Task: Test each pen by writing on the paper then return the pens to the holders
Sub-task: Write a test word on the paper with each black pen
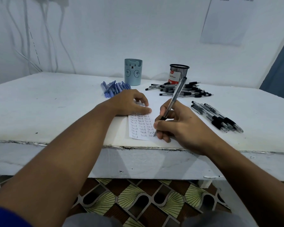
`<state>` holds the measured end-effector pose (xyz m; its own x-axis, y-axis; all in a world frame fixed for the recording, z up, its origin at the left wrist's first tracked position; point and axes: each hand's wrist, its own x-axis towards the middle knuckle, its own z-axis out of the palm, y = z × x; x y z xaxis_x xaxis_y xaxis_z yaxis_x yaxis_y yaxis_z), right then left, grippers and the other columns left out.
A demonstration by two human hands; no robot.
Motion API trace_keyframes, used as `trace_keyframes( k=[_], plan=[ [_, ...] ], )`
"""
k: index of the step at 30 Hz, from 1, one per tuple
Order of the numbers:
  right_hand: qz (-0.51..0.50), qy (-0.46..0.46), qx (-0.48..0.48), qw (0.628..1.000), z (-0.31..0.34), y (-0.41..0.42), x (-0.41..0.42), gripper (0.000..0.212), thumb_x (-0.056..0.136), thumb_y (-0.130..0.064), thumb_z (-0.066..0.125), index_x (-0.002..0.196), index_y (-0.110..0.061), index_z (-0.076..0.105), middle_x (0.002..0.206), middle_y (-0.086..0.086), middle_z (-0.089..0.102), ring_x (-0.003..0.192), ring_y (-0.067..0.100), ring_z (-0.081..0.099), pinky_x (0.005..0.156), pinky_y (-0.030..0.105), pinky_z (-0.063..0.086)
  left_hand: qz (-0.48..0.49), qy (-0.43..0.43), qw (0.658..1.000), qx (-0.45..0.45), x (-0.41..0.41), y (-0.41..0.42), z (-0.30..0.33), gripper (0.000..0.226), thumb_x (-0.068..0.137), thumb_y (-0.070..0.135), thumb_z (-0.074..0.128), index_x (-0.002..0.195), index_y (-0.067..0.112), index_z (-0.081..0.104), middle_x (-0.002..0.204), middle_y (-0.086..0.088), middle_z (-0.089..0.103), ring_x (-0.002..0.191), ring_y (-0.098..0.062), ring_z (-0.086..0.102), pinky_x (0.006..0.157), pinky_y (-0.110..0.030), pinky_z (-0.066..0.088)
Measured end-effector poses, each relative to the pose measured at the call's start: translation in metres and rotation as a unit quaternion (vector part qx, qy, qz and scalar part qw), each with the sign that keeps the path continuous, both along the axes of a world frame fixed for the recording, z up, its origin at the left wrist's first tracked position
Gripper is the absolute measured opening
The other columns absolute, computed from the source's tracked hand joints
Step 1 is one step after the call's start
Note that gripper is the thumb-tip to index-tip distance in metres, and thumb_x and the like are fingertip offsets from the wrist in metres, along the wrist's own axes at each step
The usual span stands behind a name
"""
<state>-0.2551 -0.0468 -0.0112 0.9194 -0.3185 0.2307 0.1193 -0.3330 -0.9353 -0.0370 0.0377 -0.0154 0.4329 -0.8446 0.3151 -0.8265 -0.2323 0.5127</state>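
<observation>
My right hand (174,123) grips a clear black-capped pen (176,95), its tip down on the lower right of the paper (141,126), which is covered in rows of the word "Test". My left hand (129,102) lies flat on the paper's upper part, fingers resting on it. Behind stand a blue bear holder (132,72) and a black mesh holder (179,73). Several blue pens (115,88) lie left of the bear holder. A heap of black pens (180,90) lies before the mesh holder, and a second group of black pens (218,117) lies to the right.
The white table's (39,112) chipped front edge runs just below the paper. White cables (28,38) hang on the wall at the back left, and a sheet (226,20) is stuck to the wall at the upper right. Patterned floor (146,202) shows beneath the table.
</observation>
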Motion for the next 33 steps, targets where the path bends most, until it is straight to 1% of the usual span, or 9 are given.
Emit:
trace_keyframes(
  k=[2,6,13,17,23,26,28,31,33],
  plan=[
    [0.003,0.0,0.012,1.0,0.001,0.0001,0.0001,0.024,0.085,0.007,0.065,0.093,-0.007,0.047,0.075,0.023,0.063,0.063,0.036,0.057,0.057,0.04,0.044,0.002,0.001,1.0,0.0,0.0,0.0001,-0.0002,0.025,0.072,0.053,0.076,0.09,0.037,0.069,0.108,0.015,0.062,0.105,-0.003,0.055,0.094,-0.029,0.045],
    [-0.012,-0.017,0.05,0.999,0.0015,-0.001,-0.0002,0.027,0.085,0.013,0.062,0.091,-0.007,0.046,0.073,0.022,0.059,0.061,0.033,0.056,0.049,0.035,0.042,0.003,-0.001,1.0,0.001,-0.0007,-0.0001,-0.0001,0.025,0.072,0.054,0.076,0.089,0.037,0.069,0.108,0.015,0.062,0.103,-0.003,0.055,0.092,-0.027,0.045],
    [-0.028,-0.016,-0.018,0.999,-0.0029,-0.0007,0.0003,0.023,0.087,0.002,0.065,0.094,-0.009,0.046,0.072,0.014,0.066,0.063,0.044,0.057,0.059,0.04,0.047,0.002,0.004,1.0,0.001,-0.0002,0.0,0.0001,0.026,0.072,0.054,0.076,0.091,0.036,0.07,0.109,0.014,0.062,0.105,-0.003,0.055,0.092,-0.027,0.044],
    [-0.021,-0.008,-0.02,1.0,-0.0017,0.0001,-0.0008,0.023,0.086,0.002,0.065,0.093,-0.01,0.047,0.074,0.017,0.065,0.061,0.034,0.059,0.059,0.04,0.047,0.005,0.0,1.0,0.002,-0.0016,0.0005,0.0011,0.026,0.072,0.055,0.076,0.091,0.037,0.069,0.109,0.015,0.062,0.104,-0.003,0.054,0.091,-0.027,0.043],
    [-0.017,-0.018,0.032,0.999,-0.0021,-0.0024,0.0016,0.024,0.085,0.009,0.064,0.091,-0.006,0.047,0.072,0.02,0.063,0.06,0.034,0.058,0.053,0.037,0.045,0.01,0.0,1.0,0.001,-0.0042,0.0015,0.0014,0.024,0.073,0.051,0.076,0.09,0.035,0.07,0.108,0.015,0.063,0.103,-0.002,0.055,0.087,-0.023,0.042],
    [-0.022,-0.011,-0.006,1.0,-0.003,-0.0007,0.0026,0.023,0.086,0.004,0.065,0.092,-0.008,0.047,0.073,0.016,0.064,0.06,0.032,0.058,0.056,0.037,0.045,0.009,0.005,1.0,0.002,-0.0055,0.0025,0.0021,0.024,0.074,0.05,0.077,0.091,0.034,0.07,0.108,0.015,0.062,0.104,-0.001,0.054,0.089,-0.024,0.042],
    [-0.026,-0.011,-0.006,1.0,-0.0019,-0.0005,0.0025,0.022,0.086,0.005,0.063,0.092,-0.009,0.047,0.074,0.016,0.062,0.057,0.027,0.058,0.053,0.035,0.044,0.01,0.003,1.0,0.004,-0.0065,0.0029,0.0028,0.023,0.075,0.049,0.076,0.091,0.033,0.07,0.108,0.015,0.063,0.103,0.0,0.054,0.088,-0.023,0.042],
    [-0.033,-0.022,0.108,0.993,0.0014,-0.0035,0.0027,0.024,0.087,0.011,0.059,0.088,-0.009,0.045,0.07,0.019,0.057,0.053,0.025,0.055,0.046,0.031,0.039,0.018,0.003,1.0,-0.015,-0.0078,0.0029,0.0022,0.015,0.079,0.04,0.074,0.088,0.028,0.072,0.1,0.014,0.067,0.092,0.004,0.057,0.082,-0.018,0.043],
    [-0.049,-0.022,0.199,0.979,0.0048,-0.0062,0.0046,0.021,0.092,0.004,0.058,0.085,-0.01,0.044,0.069,0.016,0.055,0.052,0.023,0.053,0.045,0.027,0.037,0.029,-0.001,0.999,-0.038,-0.0072,0.0027,0.0013,0.009,0.082,0.028,0.072,0.087,0.021,0.072,0.093,0.01,0.07,0.085,0.001,0.06,0.081,-0.019,0.049]
  ],
)
